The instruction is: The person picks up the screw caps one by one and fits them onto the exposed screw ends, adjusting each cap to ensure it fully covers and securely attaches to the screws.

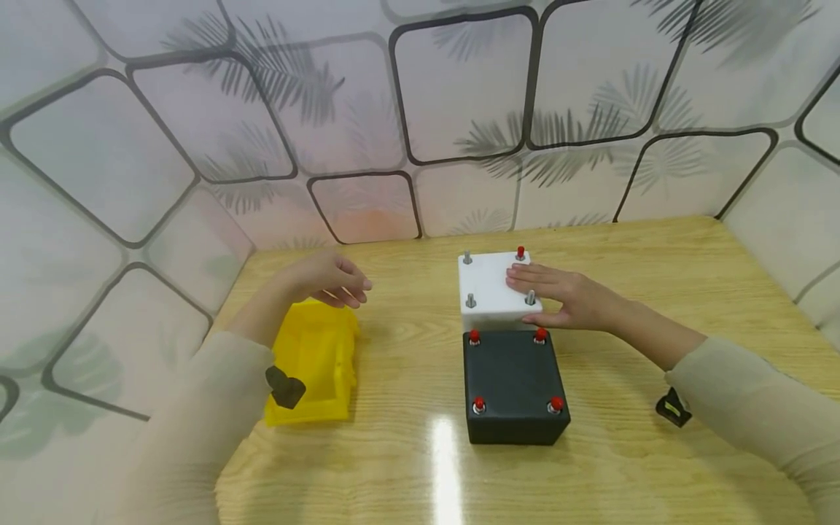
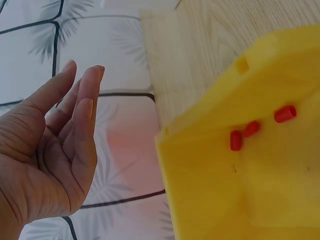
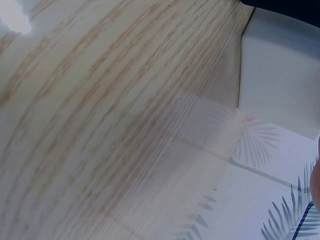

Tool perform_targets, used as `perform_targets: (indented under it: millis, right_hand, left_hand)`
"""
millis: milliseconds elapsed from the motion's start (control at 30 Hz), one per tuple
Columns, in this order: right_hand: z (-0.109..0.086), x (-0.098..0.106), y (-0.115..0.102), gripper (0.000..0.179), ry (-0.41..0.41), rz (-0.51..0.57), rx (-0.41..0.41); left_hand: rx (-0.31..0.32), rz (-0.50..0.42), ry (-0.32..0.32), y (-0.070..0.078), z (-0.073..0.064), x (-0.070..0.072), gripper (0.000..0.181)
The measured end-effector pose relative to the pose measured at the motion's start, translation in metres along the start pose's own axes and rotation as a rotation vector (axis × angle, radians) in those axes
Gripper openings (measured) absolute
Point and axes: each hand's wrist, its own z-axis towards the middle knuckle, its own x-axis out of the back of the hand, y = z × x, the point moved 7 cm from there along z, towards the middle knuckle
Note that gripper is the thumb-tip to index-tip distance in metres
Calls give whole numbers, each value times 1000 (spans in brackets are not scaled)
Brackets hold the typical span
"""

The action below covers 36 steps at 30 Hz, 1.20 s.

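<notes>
My right hand [image 1: 569,295] lies with straight fingers on the top right part of a white block [image 1: 488,281], its thumb by the front edge. Metal studs [image 1: 470,300] stand up at the block's corners, and a red cap [image 1: 520,251] covers the back right one. In the right wrist view, the block's side [image 3: 280,70] shows at upper right. Over the far end of a yellow bin [image 1: 308,357] hovers my left hand [image 1: 331,277], fingers loosely bent with nothing in them. Three small red caps [image 2: 251,128] lie inside the bin in the left wrist view.
Directly in front of the white block stands a black block [image 1: 515,383] with red caps on its corner studs. Patterned panels [image 1: 469,87] rise behind the wooden table [image 1: 400,452] and at both sides.
</notes>
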Motion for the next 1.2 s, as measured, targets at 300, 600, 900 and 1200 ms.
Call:
perform_targets:
  millis: [300, 600, 900, 1200]
  right_hand:
    - [0, 0, -1, 61, 2, -11, -4]
    - [1, 0, 0, 61, 14, -6, 10]
    - [1, 0, -1, 58, 46, -1, 29]
    - [0, -1, 1, 59, 21, 8, 9]
  left_hand:
    - [9, -21, -11, -26, -5, 11, 36]
    - [40, 11, -17, -48, -11, 15, 39]
    - [109, -1, 27, -87, 4, 9, 28]
    - [105, -26, 35, -104, 10, -11, 25]
